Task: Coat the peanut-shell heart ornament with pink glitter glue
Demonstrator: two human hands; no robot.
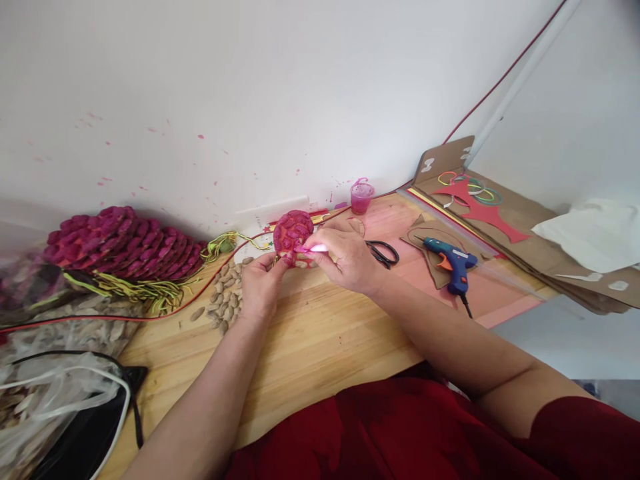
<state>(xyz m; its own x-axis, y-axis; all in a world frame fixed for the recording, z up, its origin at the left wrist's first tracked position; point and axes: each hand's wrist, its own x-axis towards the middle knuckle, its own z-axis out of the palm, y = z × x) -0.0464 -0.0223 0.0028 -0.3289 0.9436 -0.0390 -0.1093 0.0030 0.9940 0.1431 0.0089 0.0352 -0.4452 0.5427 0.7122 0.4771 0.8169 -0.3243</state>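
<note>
Bumpy magenta disc point(292, 228) pinched by left hand point(261, 285) could be smudged if slim pink-white stick point(319, 248) pinched by right hand point(351, 259) slips

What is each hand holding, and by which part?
Left hand: the magenta disc, by its near-left edge. Right hand: a slim pink-and-white tool; which part is gripped can't be told.

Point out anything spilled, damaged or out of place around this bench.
Pink spots dot the white wall, mostly left of the cup of pink liquid. Scattered irregularly, they look like stray splashes, close in colour to the disc in the left hand.
</note>
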